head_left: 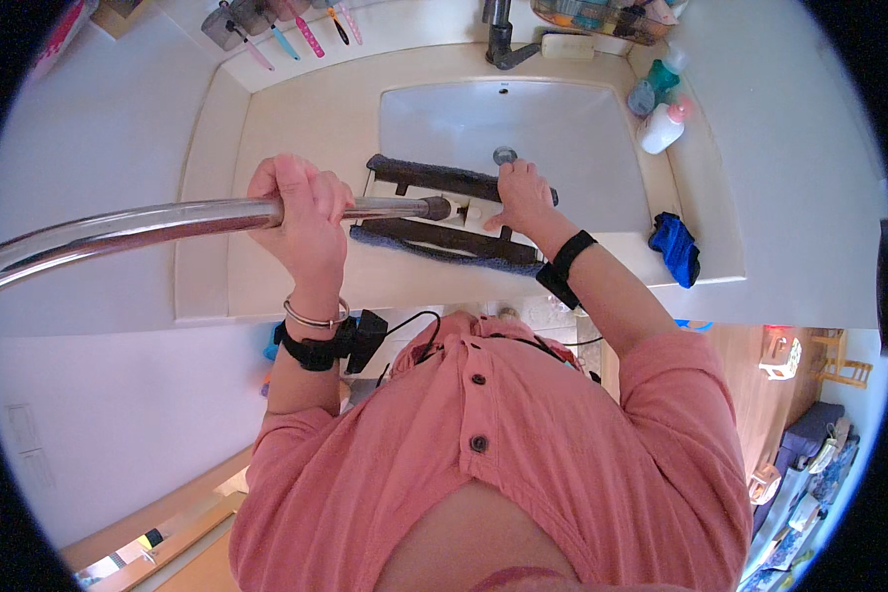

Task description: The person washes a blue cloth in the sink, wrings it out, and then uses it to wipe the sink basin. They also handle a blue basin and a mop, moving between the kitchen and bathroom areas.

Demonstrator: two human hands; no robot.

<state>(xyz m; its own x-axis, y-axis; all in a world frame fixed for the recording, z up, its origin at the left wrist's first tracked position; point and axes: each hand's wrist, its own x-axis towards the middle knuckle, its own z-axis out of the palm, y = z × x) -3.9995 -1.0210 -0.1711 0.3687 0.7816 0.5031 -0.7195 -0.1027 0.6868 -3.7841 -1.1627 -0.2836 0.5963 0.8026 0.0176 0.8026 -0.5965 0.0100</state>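
My left hand [300,203] is closed around the shiny metal pole [140,226] of a flat mop. The mop head [451,214] lies upside or sideways, I cannot tell which, across the front rim of a white sink basin [444,111]. Dark grey fabric strips run along both its long edges. At the right end of the head, my right hand [522,200] grips its far strip, fingers over the edge and thumb near the white centre joint. The drain shows just beyond my fingers.
A black faucet [500,44] stands behind the basin. Right of it are a white pump bottle [662,129], a green bottle [664,78] and a crumpled blue cloth [675,248]. Several toothbrushes [309,37] hang at the back left, and a basket of toiletries [607,21] is at the back right.
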